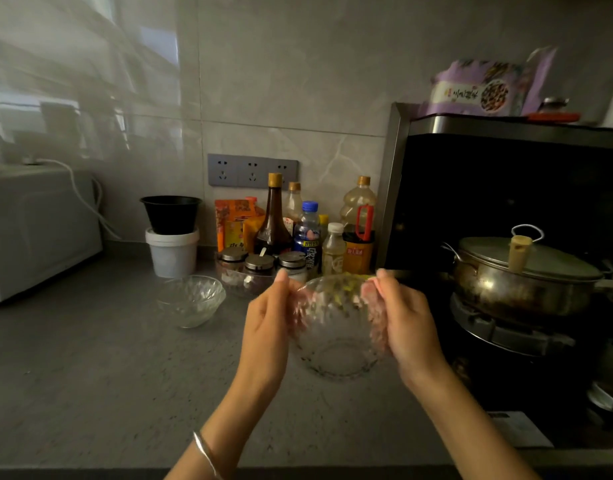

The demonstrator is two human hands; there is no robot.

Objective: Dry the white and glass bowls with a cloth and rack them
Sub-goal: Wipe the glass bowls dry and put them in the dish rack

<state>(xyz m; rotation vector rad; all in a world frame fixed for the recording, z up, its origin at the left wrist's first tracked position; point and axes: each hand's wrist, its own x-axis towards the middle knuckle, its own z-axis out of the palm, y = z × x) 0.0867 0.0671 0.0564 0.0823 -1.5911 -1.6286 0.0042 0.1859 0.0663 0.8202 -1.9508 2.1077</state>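
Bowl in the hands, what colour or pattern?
The bowl is clear glass with a faceted cut pattern, head view.

Purple bag (485, 90), on top of the cooker hood (506, 124): a white band carries a row of dark Chinese characters beside a round picture of mixed grains; too blurred to read.
Blue-capped bottle (308, 233), at the back of the worktop (90, 358): blue label with large white characters under a yellow strip; not legible.
Oil bottle (357, 237) with a red handle: orange label with one line of dark characters; unreadable.
Orange packets (234, 223): red and yellow Chinese print; blurred.
White-capped bottle (334, 252): pale label, print too small to tell.
White sheet (518, 429) at the worktop's right: a dark printed line at its top; illegible.
Readable wording or numbers: none.
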